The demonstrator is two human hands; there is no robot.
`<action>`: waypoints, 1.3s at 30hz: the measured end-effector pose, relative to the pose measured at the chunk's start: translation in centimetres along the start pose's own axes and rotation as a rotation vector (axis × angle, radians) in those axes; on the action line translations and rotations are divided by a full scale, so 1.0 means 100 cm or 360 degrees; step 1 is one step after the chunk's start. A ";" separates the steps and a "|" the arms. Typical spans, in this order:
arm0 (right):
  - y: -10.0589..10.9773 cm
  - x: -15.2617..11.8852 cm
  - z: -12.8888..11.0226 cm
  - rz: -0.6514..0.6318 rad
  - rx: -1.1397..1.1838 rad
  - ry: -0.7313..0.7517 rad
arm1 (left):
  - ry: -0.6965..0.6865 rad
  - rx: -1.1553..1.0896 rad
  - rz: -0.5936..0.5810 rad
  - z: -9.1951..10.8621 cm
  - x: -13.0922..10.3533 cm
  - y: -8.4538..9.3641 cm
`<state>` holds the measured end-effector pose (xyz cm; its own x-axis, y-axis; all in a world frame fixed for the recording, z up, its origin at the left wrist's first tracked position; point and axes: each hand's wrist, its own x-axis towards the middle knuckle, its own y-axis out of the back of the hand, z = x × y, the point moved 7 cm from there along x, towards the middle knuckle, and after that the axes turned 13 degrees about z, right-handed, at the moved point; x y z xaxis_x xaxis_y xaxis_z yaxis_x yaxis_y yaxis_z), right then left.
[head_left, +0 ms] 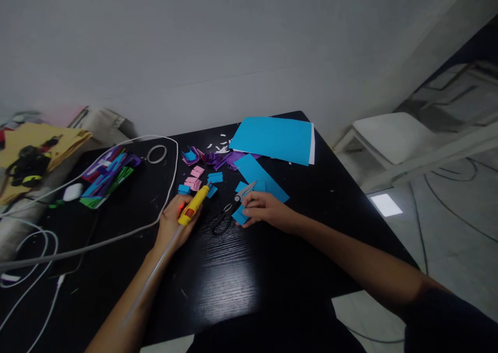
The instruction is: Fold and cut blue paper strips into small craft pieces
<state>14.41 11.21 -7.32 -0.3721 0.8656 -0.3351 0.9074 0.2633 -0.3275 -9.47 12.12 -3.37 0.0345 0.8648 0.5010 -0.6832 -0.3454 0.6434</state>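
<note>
My left hand (176,220) is wrapped round a yellow hot glue gun (193,206), its nozzle pointing away from me and a long clear glue stick trailing out of its back. A small blue folded paper piece (240,216) is pinched in the fingers of my right hand (264,211). Black-handled scissors (222,220) lie beside that hand with their blades toward it. Beyond the nozzle are several small folded papers, pink ones (193,181) and blue ones (215,177). A blue paper strip (260,174) lies just past my right hand.
Large blue sheets (274,137) lie at the back right, near purple paper scraps (233,160) and white snippets. Coloured strips (107,179), a white earbud case (73,191) and a tape ring (156,154) are on the left. A white cable (128,232) crosses the black table (233,285).
</note>
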 end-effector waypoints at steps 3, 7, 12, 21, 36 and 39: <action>0.003 0.005 0.008 0.0031 0.0033 -0.0031 | -0.0014 -0.0006 0.0001 0.001 0.001 0.000; 0.003 0.007 0.013 -0.0012 -0.0034 0.0016 | 0.0003 0.0000 0.0002 0.001 0.000 0.000; 0.004 0.010 0.020 -0.0022 -0.0146 0.0015 | -0.0006 0.0009 -0.0008 0.002 0.001 0.000; -0.002 0.006 0.007 -0.0047 -0.0211 0.0214 | -0.0023 0.0032 0.0030 0.000 0.001 0.001; 0.006 0.031 -0.067 0.0503 -0.1206 0.0912 | 0.0134 0.0016 0.0168 -0.007 0.002 0.004; -0.014 0.038 -0.078 0.0648 -0.1646 0.1304 | 0.0165 0.0022 0.0204 -0.008 0.002 0.006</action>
<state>13.24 17.46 -1.30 -0.1551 0.8631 0.4806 0.7882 -0.1852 0.5869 -10.46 12.36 -3.31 -0.1281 0.8460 0.5176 -0.6672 -0.4596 0.5861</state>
